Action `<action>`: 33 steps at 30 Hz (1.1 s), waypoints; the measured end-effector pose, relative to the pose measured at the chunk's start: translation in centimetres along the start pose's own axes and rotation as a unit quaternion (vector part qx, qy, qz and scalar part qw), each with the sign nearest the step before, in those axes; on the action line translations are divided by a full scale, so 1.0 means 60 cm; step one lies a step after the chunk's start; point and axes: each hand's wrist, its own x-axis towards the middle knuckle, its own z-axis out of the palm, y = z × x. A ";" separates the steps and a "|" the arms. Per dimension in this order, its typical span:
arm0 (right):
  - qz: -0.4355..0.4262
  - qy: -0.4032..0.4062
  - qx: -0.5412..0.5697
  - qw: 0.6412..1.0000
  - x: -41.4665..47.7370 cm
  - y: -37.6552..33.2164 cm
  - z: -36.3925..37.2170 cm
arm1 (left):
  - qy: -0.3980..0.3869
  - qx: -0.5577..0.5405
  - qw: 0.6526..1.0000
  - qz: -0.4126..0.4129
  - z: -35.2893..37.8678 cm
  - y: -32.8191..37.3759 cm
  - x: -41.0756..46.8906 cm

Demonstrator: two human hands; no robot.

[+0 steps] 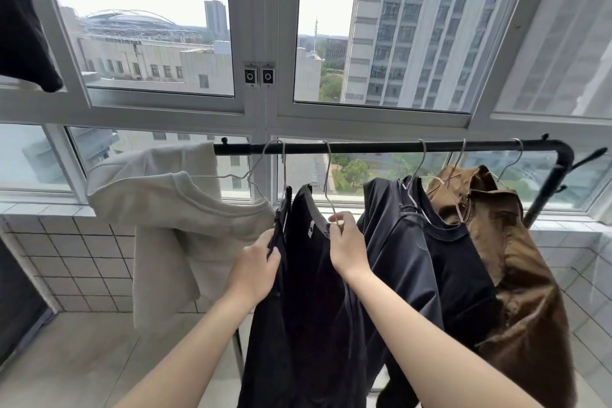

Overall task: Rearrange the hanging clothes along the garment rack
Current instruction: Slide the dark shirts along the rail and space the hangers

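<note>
Now, head view: the only camera.
Item: soft black cotton T-shirt [318, 275] hangs mid-rail on a thin grey wire hanger [327, 175].
Right hand [346, 245]: pinches the hanger wire at the shoulder.
Left hand [255, 272]: fingers curl round dark cloth at the shirt's left edge.
Handling: probably light and limp, so better steered by the hanger than by the cloth.
Room: bare black metal rail [371, 146] right of the hook.
Edges: beige sweatshirt [185, 225] close on the left; navy T-shirts [414, 258] and brown shirt [516, 275] crowd the right end.
</note>
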 end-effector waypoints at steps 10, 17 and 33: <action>0.017 0.033 0.003 0.999 0.017 0.031 -0.068 | 0.028 0.039 0.998 0.027 0.047 0.012 0.008; 0.017 0.050 -0.002 0.999 0.030 0.045 -0.095 | 0.024 0.063 0.996 0.050 0.073 0.041 0.011; -0.239 0.059 -0.223 0.943 0.036 0.022 -0.112 | 0.039 0.154 0.986 0.046 0.094 0.090 0.020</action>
